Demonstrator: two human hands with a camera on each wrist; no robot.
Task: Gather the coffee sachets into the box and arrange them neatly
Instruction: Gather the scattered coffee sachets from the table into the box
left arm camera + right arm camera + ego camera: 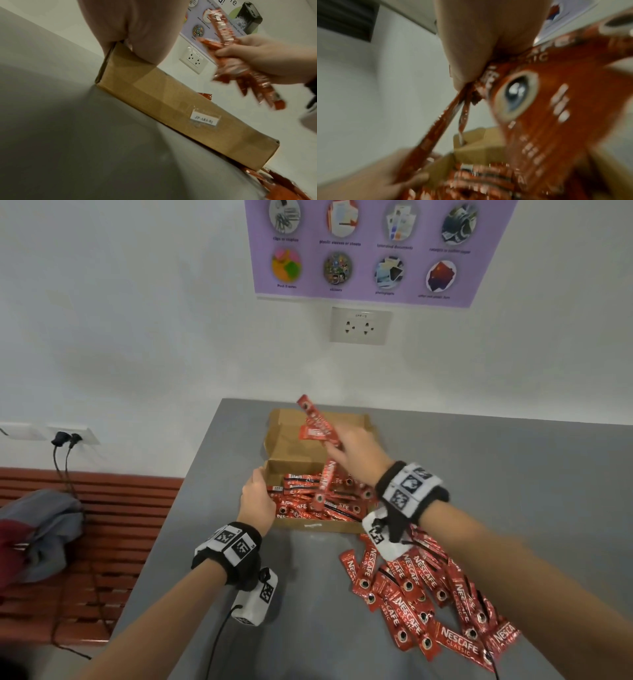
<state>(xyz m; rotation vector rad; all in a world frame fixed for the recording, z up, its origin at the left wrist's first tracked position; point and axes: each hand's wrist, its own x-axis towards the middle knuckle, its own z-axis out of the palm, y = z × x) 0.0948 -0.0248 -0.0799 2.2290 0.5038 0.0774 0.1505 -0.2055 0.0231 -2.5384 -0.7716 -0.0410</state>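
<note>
An open brown cardboard box [291, 450] sits on the grey table, its near half filled with red coffee sachets [308, 501]. My left hand [257, 498] grips the box's near left corner [109, 56]. Over the box, my right hand [356, 453] holds a small bunch of sachets [317, 419] fanned upward, with one hanging down [325, 484]. The left wrist view shows that right hand [260, 58] gripping the bunch [228, 44]. A blurred sachet [539, 108] fills the right wrist view. A loose pile of sachets [421, 601] lies on the table under my right forearm.
The grey table [513, 491] butts against a white wall with a socket [359, 325] and a purple poster [370, 248]. A red bench [113, 525] with a grey bag [41, 529] and plugged cables stands to the left. A white label [204, 119] marks the box's front.
</note>
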